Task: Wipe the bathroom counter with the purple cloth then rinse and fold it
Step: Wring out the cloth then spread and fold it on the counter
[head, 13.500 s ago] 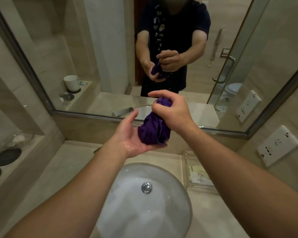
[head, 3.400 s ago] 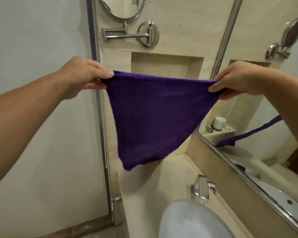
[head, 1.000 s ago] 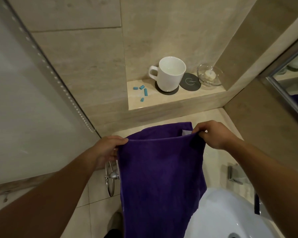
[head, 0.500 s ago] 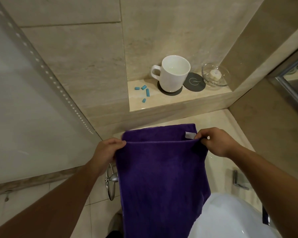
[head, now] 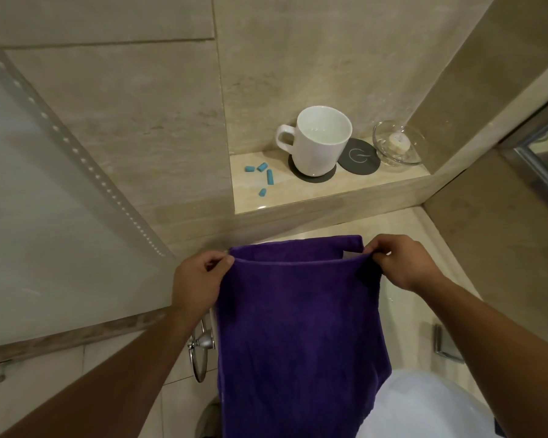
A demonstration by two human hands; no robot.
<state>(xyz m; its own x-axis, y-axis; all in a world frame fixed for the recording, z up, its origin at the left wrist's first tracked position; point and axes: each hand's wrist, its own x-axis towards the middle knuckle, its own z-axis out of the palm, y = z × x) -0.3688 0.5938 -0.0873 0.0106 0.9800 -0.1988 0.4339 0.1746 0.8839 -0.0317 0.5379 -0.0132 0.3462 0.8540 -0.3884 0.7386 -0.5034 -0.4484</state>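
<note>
Left hand (head: 200, 281) and right hand (head: 402, 263) are bare

One cam only, worn on my head, tilted forward and down, close over the counter (head: 399, 327). Faces the mug (head: 321, 143); sink (head: 424, 409) nearer me, right of mug.

Ledge (head: 298, 199) at 12 o'clock is carrying one white mug (head: 317, 150), two dark coasters (coaster under the mug (head: 314, 180), bare coaster (head: 359, 158) at its 3 o'clock), one glass dish (head: 417, 152) and four small blue pieces (head: 270, 177). One purple cloth (head: 298, 327) is hanging at 6 o'clock between two hands, left hand (head: 196, 279) at its 10 o'clock, right hand (head: 399, 263) at its 2 o'clock. One white basin (head: 431, 406) is showing at 5 o'clock, one chrome ring (head: 200, 358) at 7 o'clock.
</note>
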